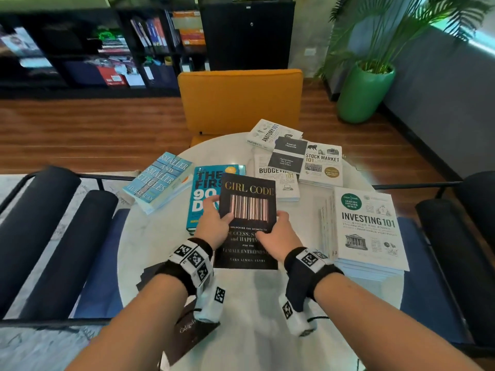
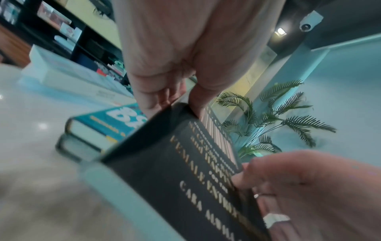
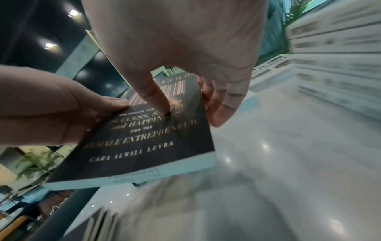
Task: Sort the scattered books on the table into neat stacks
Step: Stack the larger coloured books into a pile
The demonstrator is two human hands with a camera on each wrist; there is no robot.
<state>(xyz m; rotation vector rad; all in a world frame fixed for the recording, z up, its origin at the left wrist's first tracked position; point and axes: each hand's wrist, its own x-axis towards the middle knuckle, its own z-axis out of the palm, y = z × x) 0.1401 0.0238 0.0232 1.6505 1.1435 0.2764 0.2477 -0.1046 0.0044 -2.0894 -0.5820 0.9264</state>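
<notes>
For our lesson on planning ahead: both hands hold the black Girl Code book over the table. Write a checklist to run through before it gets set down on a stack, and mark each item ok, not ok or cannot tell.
1. Left hand grips the Girl Code book at its left edge: ok.
2. Right hand grips the right edge, thumb on the cover: ok.
3. Book lifted off the table: ok, seen in the right wrist view.
4. Cover facing up: ok.
5. The First 90 Days book lies flat as a possible base: ok.
6. Sizes match for a neat stack: cannot tell.
7. Investing 101 stack is squared: ok.
</notes>
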